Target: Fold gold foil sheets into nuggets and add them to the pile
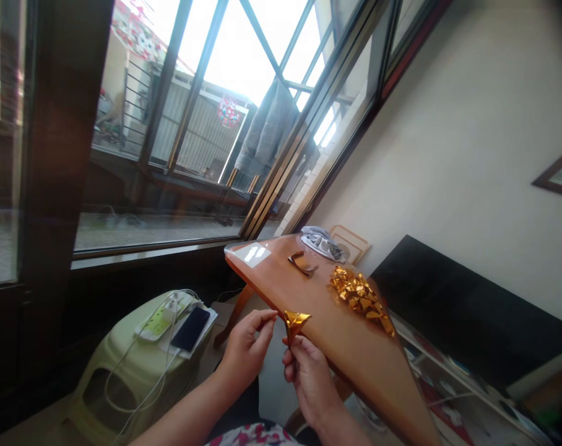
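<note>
- Head view: fingers (294, 354) of right hand (309, 378) pinched shut on gold foil piece (296, 321), held just off table (309, 310) edge.
- Left hand (246, 350) fingertips loosely curled, touching foil's left side; grasp uncertain.
- Pinch near crease; press folds flat, avoid crumpling.
- Folded gold pile (361, 296) lying on table beyond.

left hand (246, 350): bare, no ring, no watch, forearm uncovered, entering from 7 o'clock | right hand (311, 381): bare, no ring, wrist uncovered, entering from 6 o'clock | clothing: white fabric with red floral print (255, 435) at 6 o'clock edge
</note>
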`<state>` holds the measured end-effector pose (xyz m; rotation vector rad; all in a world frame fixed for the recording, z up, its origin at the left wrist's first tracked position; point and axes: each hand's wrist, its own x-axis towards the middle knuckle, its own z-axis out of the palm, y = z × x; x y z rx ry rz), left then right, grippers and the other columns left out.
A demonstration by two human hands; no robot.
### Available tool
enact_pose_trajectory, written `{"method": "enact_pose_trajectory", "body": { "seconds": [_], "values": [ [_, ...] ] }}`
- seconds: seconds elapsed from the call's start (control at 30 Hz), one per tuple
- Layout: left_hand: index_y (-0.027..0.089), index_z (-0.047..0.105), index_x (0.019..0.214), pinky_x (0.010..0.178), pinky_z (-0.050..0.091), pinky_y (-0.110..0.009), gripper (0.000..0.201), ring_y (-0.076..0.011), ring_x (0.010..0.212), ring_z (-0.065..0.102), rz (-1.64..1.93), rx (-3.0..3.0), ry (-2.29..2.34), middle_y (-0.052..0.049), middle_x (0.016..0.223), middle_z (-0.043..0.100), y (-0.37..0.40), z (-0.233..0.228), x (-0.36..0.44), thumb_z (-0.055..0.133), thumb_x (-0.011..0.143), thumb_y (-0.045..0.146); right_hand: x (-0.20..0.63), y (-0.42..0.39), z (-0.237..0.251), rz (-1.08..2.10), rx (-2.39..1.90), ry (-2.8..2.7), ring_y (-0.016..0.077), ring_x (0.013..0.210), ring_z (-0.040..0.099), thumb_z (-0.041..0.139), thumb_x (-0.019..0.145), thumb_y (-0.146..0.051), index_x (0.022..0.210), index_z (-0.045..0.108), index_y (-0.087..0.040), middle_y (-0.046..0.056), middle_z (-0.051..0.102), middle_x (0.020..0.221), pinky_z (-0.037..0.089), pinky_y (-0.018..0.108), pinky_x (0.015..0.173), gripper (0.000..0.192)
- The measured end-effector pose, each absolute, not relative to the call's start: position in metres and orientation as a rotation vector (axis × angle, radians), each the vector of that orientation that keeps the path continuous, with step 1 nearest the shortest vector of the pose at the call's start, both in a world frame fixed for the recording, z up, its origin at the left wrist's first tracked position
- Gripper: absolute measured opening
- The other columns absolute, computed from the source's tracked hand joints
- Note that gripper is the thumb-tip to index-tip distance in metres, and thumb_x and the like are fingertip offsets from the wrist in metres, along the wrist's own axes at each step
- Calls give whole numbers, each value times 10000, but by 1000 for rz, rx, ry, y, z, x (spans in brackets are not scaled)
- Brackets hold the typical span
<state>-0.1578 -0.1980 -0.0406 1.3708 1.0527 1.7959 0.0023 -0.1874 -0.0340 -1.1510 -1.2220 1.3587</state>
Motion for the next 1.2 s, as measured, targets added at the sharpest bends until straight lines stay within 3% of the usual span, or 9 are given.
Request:
{"method": "enact_pose_trajectory", "body": {
  "seconds": [0.3, 0.47, 0.8, 1.07, 1.2],
  "values": [
    [146, 761, 1097, 921, 464, -408, 598, -300, 1069, 677, 1415, 724, 760, -145, 1097, 769, -196, -35, -158, 582, 865, 667, -1, -199, -26, 1234, -1194, -1542, 91, 505, 441, 615, 840, -723, 799, 608, -175, 0, 595, 663, 324, 225, 496, 550],
    [152, 775, 932, 802, 451, -354, 542, -262, 922, 684, 1345, 699, 779, -120, 991, 779, -198, -33, -157, 649, 808, 664, -2, -200, -26, 1229, -1235, -1587, 104, 496, 448, 606, 816, -759, 765, 604, -185, 1, 591, 634, 319, 232, 479, 576],
    [124, 752, 820, 745, 461, -319, 417, -207, 744, 672, 1422, 675, 759, -88, 805, 758, -197, -30, -155, 678, 818, 534, -1, -197, -28, 1286, -1245, -1574, 88, 483, 441, 616, 850, -703, 858, 628, -168, 0, 596, 646, 270, 213, 458, 534],
    [166, 765, 1057, 847, 490, -357, 408, -260, 991, 700, 1546, 751, 920, -109, 1036, 782, -190, -41, -157, 644, 845, 493, 1, -194, -16, 1047, -1465, -1591, 114, 436, 460, 614, 834, -585, 704, 584, -204, -22, 576, 557, 338, 225, 441, 404],
    [161, 778, 1031, 925, 500, -368, 327, -260, 1009, 700, 1675, 878, 960, -100, 1031, 785, -191, -38, -159, 627, 861, 396, 6, -190, -17, 853, -1521, -1688, 128, 444, 459, 549, 877, -447, 678, 556, -218, -33, 542, 534, 334, 235, 445, 304]
  ]
}}
